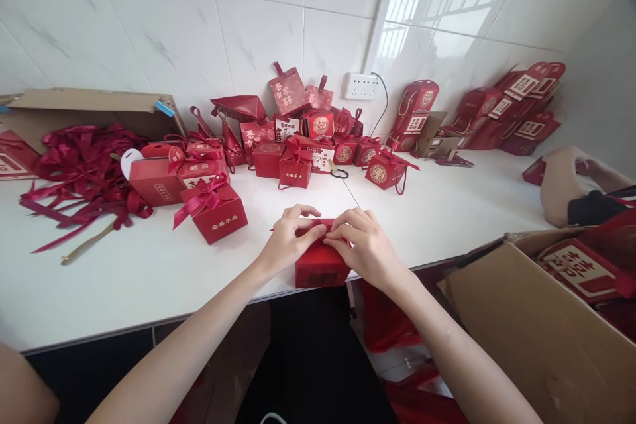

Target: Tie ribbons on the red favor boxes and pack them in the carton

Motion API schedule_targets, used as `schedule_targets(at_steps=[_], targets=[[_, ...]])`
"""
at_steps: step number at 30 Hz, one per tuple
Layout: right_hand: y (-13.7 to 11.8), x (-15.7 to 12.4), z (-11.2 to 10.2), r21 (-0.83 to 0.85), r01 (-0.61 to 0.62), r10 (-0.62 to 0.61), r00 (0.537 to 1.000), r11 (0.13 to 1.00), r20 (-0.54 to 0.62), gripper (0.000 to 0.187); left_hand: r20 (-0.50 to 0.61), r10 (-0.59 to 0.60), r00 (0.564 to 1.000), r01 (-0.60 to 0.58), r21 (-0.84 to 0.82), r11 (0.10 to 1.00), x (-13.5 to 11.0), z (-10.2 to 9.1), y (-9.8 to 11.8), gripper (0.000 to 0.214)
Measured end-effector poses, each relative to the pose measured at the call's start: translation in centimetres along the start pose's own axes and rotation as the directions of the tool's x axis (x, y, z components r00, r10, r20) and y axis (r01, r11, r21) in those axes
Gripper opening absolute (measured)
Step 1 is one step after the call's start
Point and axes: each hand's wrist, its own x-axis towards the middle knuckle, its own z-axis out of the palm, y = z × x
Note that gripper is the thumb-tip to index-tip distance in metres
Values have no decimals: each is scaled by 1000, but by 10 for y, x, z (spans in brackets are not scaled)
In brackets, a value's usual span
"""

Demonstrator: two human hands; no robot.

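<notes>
A small red gift box (322, 268) sits at the front edge of the white table, right in front of me. My left hand (297, 233) is over its top from the left, thumb and fingers pinched together. From the other side, my right hand (360, 237) pinches at the same spot, and the fingertips of both hands nearly meet. Between them is red ribbon on the box top, mostly hidden by the fingers; a thin red end shows left of my left hand. A finished-looking gift box with a ribbon bow (218, 215) stands to the left.
Loose dark-red ribbons (94, 165) lie piled at the left by an open cardboard box (89, 103). Several red gift boxes (295, 165) line the wall below a power strip (366, 86). At right are a large carton (541, 318) and another person's arm (559, 185).
</notes>
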Motion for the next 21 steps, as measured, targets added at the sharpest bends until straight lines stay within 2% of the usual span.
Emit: schedule_targets(at_steps=[7, 13, 16, 18, 21], targets=[[2, 3, -14, -45, 17, -15, 998, 999, 56, 13, -10, -5, 1000, 5, 27, 1000, -1, -7, 0, 32], [5, -6, -26, -117, 71, -64, 996, 991, 62, 17, -122, 79, 989, -51, 220, 974, -12, -16, 8, 31], [9, -15, -28, -161, 153, -139, 986, 975, 97, 23, -196, 155, 968, -93, 295, 951, -25, -12, 8, 27], [12, -20, -26, -173, 172, -154, 981, 970, 115, 25, -227, 152, 962, -82, 288, 954, -32, -7, 7, 24], [12, -26, -23, -79, 83, -75, 993, 993, 96, 21, -229, 110, 967, -55, 233, 971, -39, 0, 5, 19]])
